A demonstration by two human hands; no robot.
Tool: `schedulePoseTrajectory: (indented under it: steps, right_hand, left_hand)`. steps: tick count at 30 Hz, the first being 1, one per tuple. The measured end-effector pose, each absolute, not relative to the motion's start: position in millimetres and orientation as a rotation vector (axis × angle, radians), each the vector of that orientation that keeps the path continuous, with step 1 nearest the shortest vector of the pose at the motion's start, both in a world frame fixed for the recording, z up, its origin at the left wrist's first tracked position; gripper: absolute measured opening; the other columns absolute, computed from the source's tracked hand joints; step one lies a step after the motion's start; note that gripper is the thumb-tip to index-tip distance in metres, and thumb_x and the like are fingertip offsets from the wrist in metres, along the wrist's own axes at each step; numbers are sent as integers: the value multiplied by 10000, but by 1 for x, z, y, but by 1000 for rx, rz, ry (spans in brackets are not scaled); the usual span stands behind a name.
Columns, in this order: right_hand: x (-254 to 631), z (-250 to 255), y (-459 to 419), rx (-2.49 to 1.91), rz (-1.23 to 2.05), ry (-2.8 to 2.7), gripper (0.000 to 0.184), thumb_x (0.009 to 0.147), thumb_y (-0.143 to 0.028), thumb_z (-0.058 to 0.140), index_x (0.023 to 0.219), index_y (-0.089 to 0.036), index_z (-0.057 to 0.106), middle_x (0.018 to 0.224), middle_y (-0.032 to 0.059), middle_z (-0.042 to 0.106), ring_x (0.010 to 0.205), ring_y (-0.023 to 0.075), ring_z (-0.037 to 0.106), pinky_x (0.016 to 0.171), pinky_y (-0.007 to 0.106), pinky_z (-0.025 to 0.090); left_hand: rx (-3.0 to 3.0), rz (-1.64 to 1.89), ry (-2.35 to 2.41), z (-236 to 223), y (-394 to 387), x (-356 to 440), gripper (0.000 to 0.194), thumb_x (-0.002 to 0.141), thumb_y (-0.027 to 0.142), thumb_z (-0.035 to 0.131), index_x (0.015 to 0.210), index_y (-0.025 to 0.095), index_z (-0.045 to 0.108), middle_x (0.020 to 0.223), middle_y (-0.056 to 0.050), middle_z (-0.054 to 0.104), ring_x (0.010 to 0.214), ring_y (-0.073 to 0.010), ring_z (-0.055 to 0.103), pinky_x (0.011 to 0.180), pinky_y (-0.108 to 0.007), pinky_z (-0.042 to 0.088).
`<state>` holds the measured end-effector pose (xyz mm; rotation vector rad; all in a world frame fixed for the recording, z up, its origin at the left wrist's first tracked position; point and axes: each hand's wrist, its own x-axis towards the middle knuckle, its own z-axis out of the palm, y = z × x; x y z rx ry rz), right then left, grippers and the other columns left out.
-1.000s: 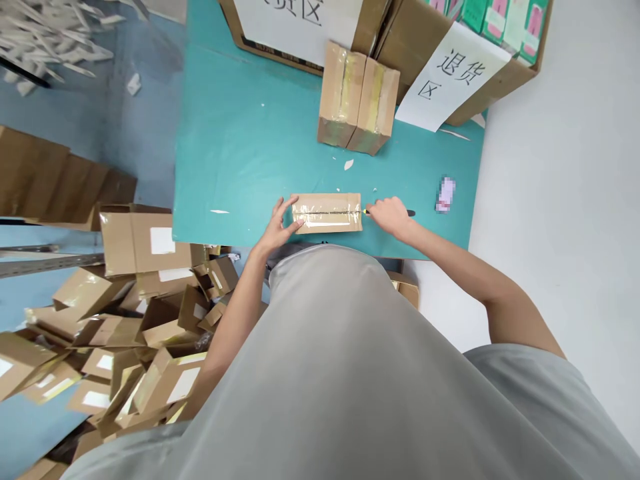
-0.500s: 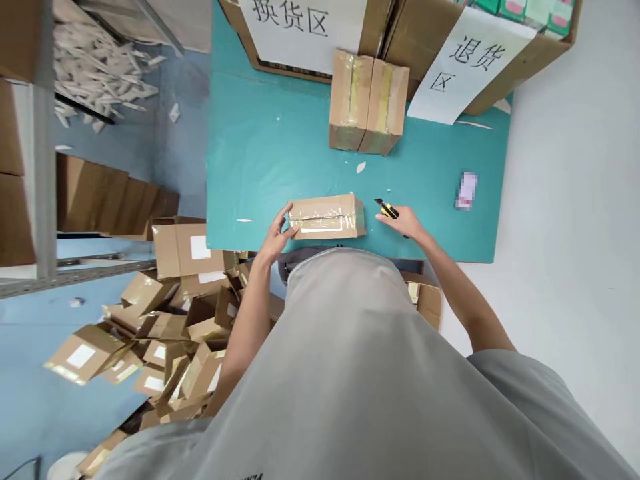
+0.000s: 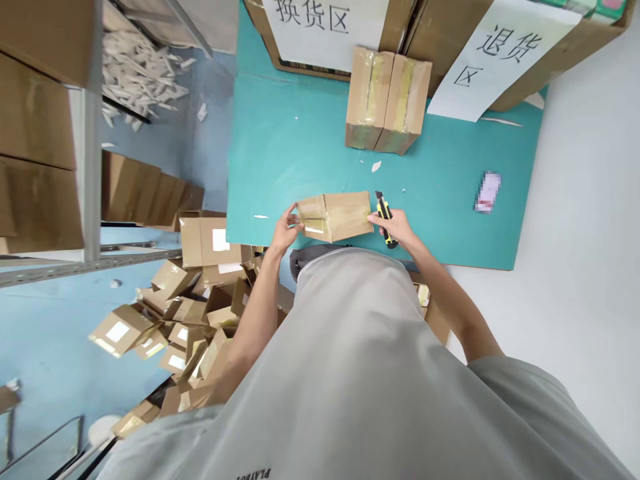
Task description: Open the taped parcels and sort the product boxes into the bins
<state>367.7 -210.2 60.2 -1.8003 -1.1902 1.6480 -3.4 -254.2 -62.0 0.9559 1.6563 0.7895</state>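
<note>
A small taped cardboard box [image 3: 349,215] is tilted at the near edge of the teal table, one end turned toward the left. My left hand [image 3: 287,230] grips that left end between thumb and fingers. At the opposite end, the fingertips of my right hand [image 3: 393,225] touch the box. The same hand is closed around a black and yellow box cutter [image 3: 384,217], its tip pointing away from me. Clear tape and a white strip show on the box's left part.
Two taped boxes [image 3: 387,100] stand side by side farther back, before large cartons with paper signs [image 3: 320,30]. A pixelated phone-like item [image 3: 487,192] lies at right. Opened boxes [image 3: 187,333] pile up on the floor at left, near a metal shelf [image 3: 90,173].
The box has turned, so its taped top now faces left and a plain side shows. My right hand has moved in with the cutter from beside the box to touch it.
</note>
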Motion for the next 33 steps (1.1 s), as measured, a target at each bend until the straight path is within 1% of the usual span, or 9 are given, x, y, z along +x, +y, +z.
schedulePoseTrajectory:
  steps: [4,7,12,16,19,21,24,27,33]
  right_hand:
    - [393,82,-190,-1827,1459,-1284,482,753,-578,965,914,-162,784,589,-38,640,513,123,581,516,244,487]
    - [405,95,-175,-1887,1317,-1398,384,826,-507,923,920,-162,783,618,-29,650,534,133,600,556,259,507]
    - [406,101,-169,-2011,1208,-1575,318,915,-466,841,980,-160,782,633,-16,659,574,172,640,638,294,527]
    - [403,102,-177,-2086,1036,-1770,383,994,-534,732,1050,-158,779,758,49,733,709,228,704,728,328,538]
    - [401,105,-184,-2150,829,-1935,449,1038,-594,649,1080,-163,765,927,130,789,862,280,721,802,353,533]
    - [399,111,-189,-2154,736,-2009,499,1079,-614,564,1168,-160,750,1031,165,801,940,308,723,849,371,532]
    - [392,125,-201,-2084,692,-2099,560,1145,-565,402,1404,-150,675,1198,200,801,1065,345,734,921,404,543]
    - [379,143,-218,-1981,750,-2239,595,1165,-487,343,1612,-153,549,1329,211,789,1158,365,743,970,424,552]
    - [334,168,-247,-1959,979,-2524,614,1144,-379,413,1723,-181,472,1300,169,832,1099,352,784,944,381,554]
  left_hand:
    - [943,745,1513,-81,-231,53,1076,746,159,788,1752,173,405,1037,-67,742,878,-189,684,948,-390,620]
    - [923,700,1380,-88,-221,98,1063,773,199,797,1751,157,382,996,-60,768,865,-208,714,975,-445,627]
    - [955,653,1361,-75,-215,125,815,821,323,790,1587,124,596,1319,-198,788,1238,-333,747,1189,-587,536]
    - [1067,809,1397,-33,-209,103,560,922,447,734,1412,174,745,1536,-178,715,1431,-336,665,1281,-554,467]
    - [1121,918,1381,11,-202,92,515,1035,603,641,1320,201,789,1440,-143,778,1390,-300,691,1234,-490,515]
    - [1162,915,1394,35,-197,92,512,1005,635,705,1236,191,812,1350,-137,813,1309,-294,729,1169,-456,561]
    - [1219,840,1389,51,-189,98,447,885,532,873,1140,168,831,1190,-123,845,1138,-281,780,1065,-429,610]
    - [1225,812,1379,48,-185,102,369,852,445,903,1071,157,836,1076,-111,849,1036,-270,789,1001,-425,631]
    - [1212,822,1376,42,-181,98,347,790,430,958,978,160,848,985,-98,853,991,-289,797,988,-435,645]
